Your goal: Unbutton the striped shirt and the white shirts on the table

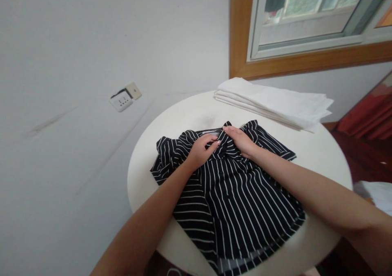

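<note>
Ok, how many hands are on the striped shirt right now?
2, both at the neck end of the striped shirt: left hand on the left, right hand on the right.

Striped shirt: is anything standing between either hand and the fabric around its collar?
Nothing visible is. The left hand and right hand both touch the striped shirt near its collar. The folded white stack lies beyond the shirt at the table's far edge, not between.
</note>
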Demonstrator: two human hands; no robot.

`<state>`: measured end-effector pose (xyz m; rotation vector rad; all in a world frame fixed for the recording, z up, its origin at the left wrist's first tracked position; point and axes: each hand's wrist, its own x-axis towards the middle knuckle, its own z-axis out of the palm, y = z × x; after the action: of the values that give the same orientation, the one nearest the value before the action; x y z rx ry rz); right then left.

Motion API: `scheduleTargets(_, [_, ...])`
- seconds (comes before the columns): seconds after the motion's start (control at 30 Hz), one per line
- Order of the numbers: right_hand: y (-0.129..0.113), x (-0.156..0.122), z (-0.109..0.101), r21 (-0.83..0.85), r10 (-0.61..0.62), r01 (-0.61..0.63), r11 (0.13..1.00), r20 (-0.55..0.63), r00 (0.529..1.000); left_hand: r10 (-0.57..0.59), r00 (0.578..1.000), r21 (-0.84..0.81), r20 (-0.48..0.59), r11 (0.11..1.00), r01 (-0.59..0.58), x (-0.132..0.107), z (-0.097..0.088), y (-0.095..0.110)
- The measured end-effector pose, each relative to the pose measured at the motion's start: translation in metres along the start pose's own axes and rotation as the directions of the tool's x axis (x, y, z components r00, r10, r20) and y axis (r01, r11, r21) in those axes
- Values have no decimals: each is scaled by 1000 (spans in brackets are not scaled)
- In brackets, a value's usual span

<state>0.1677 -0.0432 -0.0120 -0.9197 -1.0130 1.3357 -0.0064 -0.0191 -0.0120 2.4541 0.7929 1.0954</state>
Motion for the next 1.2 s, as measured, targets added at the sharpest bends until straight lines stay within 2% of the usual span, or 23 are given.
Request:
scheduleTargets(0.13, [1, 1, 0, -20, -12, 13, 1000, 20, 1000, -17, 999, 203, -38, 979, 25, -1, 1, 1])
scheduleTargets(0.27, [3, -1, -1, -227, -166, 172, 958, 47, 985, -44, 995, 299, -88, 952, 69, -1, -3, 0])
scheduleTargets(0.33, [2, -4, -1, -394, -274, 314, 864, 154, 949, -48, 993, 294, -108, 953, 79, 0, -6, -2])
scheduleTargets(0.4, [-1, -8, -1, -517, -341, 463, 720, 317, 885, -46, 993, 280, -105, 957, 74, 0, -7, -4])
scheduleTargets(0.47, [-4, -12, -1, -569, -371, 581, 582, 450, 813, -39, 994, 260, -97, 964, 64, -1, -7, -5])
scheduleTargets(0.53, [-7, -13, -2, -582, -385, 642, 499, 515, 766, -40, 994, 240, -102, 969, 63, -1, -7, -6])
scheduleTargets(0.57, [-8, -13, -3, -588, -392, 646, 487, 514, 763, -43, 993, 234, -106, 970, 67, -1, -7, -6])
scheduleTargets(0.63, [-9, -11, -6, -607, -418, 604, 517, 437, 797, -48, 992, 241, -113, 968, 74, 0, -7, -5])
scheduleTargets(0.77, [-4, -3, -10, -596, -410, 402, 695, 131, 902, -27, 997, 275, -71, 960, 45, 2, -9, -2])
scheduleTargets(0.87, [2, 1, -13, -563, -357, 315, 764, 37, 933, -20, 999, 274, -48, 961, 33, 3, -8, -1])
scheduleTargets(1.0, [3, 1, -13, -564, -359, 370, 738, 136, 923, -26, 999, 218, -29, 975, 32, 1, -6, -4])
scheduleTargets(1.2, [1, -3, -9, -587, -403, 511, 628, 317, 859, -32, 999, 133, -7, 991, 33, 0, -7, -8])
